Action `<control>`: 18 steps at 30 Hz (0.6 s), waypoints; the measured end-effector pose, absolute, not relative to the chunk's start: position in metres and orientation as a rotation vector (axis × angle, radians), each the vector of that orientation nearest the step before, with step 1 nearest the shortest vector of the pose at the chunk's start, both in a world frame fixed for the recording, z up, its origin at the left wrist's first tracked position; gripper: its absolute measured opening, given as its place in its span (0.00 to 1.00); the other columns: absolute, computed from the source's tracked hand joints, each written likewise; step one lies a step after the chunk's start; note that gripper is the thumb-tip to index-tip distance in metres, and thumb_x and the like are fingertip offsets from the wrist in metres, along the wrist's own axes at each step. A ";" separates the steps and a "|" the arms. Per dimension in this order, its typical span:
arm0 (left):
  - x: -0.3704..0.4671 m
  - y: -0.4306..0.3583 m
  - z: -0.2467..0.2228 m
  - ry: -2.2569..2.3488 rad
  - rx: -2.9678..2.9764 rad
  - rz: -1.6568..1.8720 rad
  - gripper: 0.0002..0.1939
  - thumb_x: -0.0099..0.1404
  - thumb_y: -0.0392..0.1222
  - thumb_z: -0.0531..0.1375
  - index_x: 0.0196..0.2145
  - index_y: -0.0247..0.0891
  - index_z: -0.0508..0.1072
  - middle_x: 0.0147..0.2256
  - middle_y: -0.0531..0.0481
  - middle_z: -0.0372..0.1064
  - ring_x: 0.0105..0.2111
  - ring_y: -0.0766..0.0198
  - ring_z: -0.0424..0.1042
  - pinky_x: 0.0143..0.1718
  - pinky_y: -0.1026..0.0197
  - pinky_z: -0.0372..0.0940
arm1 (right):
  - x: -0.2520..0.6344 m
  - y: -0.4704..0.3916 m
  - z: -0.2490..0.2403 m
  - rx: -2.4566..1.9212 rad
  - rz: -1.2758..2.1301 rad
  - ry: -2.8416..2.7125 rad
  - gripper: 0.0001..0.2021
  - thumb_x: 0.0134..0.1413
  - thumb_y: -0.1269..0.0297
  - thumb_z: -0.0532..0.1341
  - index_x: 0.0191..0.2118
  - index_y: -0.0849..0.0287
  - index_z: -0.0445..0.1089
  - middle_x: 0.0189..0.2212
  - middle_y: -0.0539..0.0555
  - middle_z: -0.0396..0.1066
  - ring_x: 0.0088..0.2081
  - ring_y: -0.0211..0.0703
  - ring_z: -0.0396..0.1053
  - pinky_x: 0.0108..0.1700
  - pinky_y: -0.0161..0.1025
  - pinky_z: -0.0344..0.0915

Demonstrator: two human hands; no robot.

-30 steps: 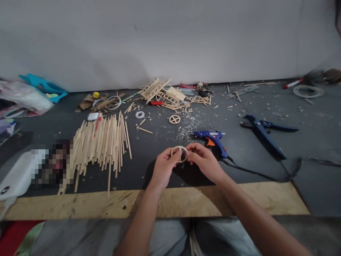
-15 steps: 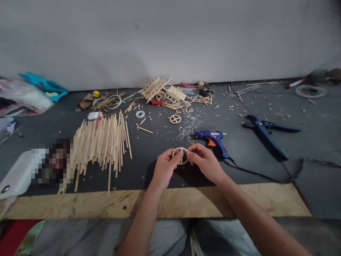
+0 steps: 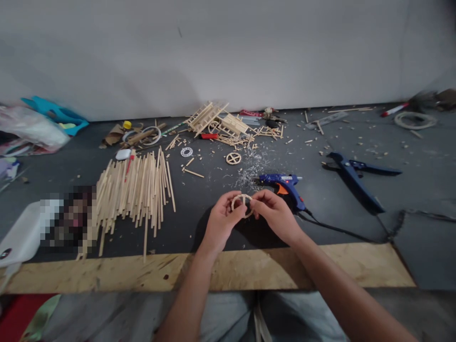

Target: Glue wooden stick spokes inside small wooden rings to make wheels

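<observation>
Between my hands, above the dark mat near its front edge, is a small wooden ring [image 3: 244,195] with a bar across its inside. My left hand [image 3: 223,221] grips the ring's left side, the thumb lying over its lower part. On the right side my right hand [image 3: 272,213] pinches the rim between thumb and fingers. Beyond the hands a finished-looking wooden spoked wheel [image 3: 233,158] lies flat. A blue glue gun [image 3: 289,189] with an orange trigger and a lit red light rests just past my right hand.
Many thin wooden sticks [image 3: 137,190] lie at the left, near a white power bank [image 3: 23,228]. Blue cutters [image 3: 356,180] lie at the right. Wooden frames [image 3: 210,118], a white toothed ring [image 3: 186,152] and scraps are farther back. A black cable [image 3: 342,232] runs right.
My left thumb and fingers have shifted slightly on the ring, and the crossbar shows more clearly. My right hand keeps its pinch. The whole view has moved very slightly.
</observation>
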State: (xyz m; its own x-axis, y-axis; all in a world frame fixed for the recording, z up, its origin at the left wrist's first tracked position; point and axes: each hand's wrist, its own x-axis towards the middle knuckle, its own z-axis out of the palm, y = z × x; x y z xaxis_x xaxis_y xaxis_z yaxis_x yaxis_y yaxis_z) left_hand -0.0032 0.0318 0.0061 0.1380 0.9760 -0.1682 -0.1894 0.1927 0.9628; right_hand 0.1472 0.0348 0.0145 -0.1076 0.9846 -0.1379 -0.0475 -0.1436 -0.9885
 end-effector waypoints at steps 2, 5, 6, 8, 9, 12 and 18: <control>-0.002 0.030 0.007 0.983 1.038 1.100 0.33 0.49 0.39 0.68 0.53 0.46 0.63 0.45 0.50 0.67 0.41 0.66 0.68 0.41 0.64 0.63 | 0.148 0.035 0.016 -1.230 1.410 -1.149 0.10 0.50 0.57 0.61 0.30 0.59 0.65 0.21 0.46 0.62 0.23 0.33 0.60 0.28 0.34 0.58; -0.002 0.027 0.005 0.966 1.157 1.021 0.43 0.46 0.38 0.70 0.57 0.47 0.57 0.53 0.47 0.62 0.48 0.59 0.66 0.48 0.58 0.62 | 0.149 0.036 0.018 -1.248 1.420 -1.125 0.11 0.49 0.56 0.61 0.29 0.59 0.65 0.22 0.46 0.62 0.23 0.33 0.59 0.28 0.34 0.58; -0.002 0.026 0.005 0.981 1.185 0.995 0.42 0.46 0.38 0.70 0.57 0.47 0.57 0.53 0.45 0.61 0.48 0.58 0.67 0.49 0.56 0.62 | 0.150 0.035 0.018 -1.250 1.424 -1.123 0.11 0.49 0.56 0.61 0.29 0.59 0.65 0.22 0.46 0.62 0.23 0.33 0.59 0.27 0.34 0.57; -0.003 0.026 0.003 1.006 1.221 0.970 0.40 0.47 0.41 0.69 0.56 0.44 0.58 0.52 0.43 0.62 0.47 0.56 0.67 0.49 0.54 0.63 | 0.150 0.035 0.018 -1.247 1.432 -1.125 0.11 0.50 0.56 0.60 0.29 0.59 0.65 0.21 0.46 0.61 0.23 0.33 0.58 0.27 0.34 0.57; -0.003 0.026 0.003 1.014 1.230 0.968 0.38 0.48 0.41 0.69 0.56 0.44 0.59 0.52 0.43 0.62 0.47 0.56 0.68 0.48 0.54 0.63 | 0.151 0.035 0.017 -1.246 1.436 -1.126 0.10 0.50 0.56 0.60 0.29 0.59 0.65 0.21 0.46 0.61 0.23 0.33 0.58 0.27 0.34 0.57; -0.002 0.026 0.003 1.023 1.245 0.979 0.35 0.49 0.42 0.68 0.53 0.43 0.61 0.51 0.43 0.62 0.46 0.56 0.68 0.47 0.55 0.65 | 0.151 0.035 0.016 -1.235 1.450 -1.122 0.10 0.50 0.57 0.60 0.29 0.59 0.65 0.21 0.46 0.60 0.22 0.33 0.58 0.26 0.34 0.56; 0.000 0.027 0.006 1.070 1.306 1.012 0.30 0.48 0.43 0.69 0.48 0.41 0.65 0.50 0.44 0.59 0.45 0.58 0.68 0.45 0.57 0.65 | 0.152 0.035 0.015 -1.206 1.485 -1.102 0.09 0.51 0.59 0.60 0.29 0.59 0.65 0.20 0.45 0.60 0.22 0.32 0.58 0.26 0.33 0.56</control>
State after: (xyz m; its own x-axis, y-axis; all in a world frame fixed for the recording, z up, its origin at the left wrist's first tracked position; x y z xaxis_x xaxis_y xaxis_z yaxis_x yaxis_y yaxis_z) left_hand -0.0005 0.0270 0.0060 0.2234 0.9743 -0.0275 0.0261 0.0222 0.9994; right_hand 0.1516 0.0351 0.0148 -0.1189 0.9755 -0.1849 -0.1060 -0.1976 -0.9745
